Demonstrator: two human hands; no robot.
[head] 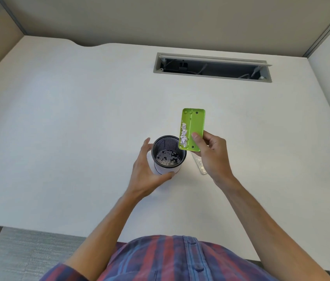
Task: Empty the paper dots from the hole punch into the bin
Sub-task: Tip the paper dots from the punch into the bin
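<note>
A small black mesh bin (pixel 168 154) stands on the white desk (pixel 79 128) with white paper dots on its bottom. My left hand (pixel 148 171) wraps around the bin's left and front side. My right hand (pixel 210 153) holds a lime green hole punch tray (pixel 195 126) tilted just above the bin's right rim. A line of white paper dots (pixel 183 134) lies along the tray's left edge, next to the bin's opening.
A clear plastic piece (pixel 200 167) lies on the desk under my right hand. An open cable slot (pixel 212 67) is set into the desk at the back. Partition walls close the desk at the back and right.
</note>
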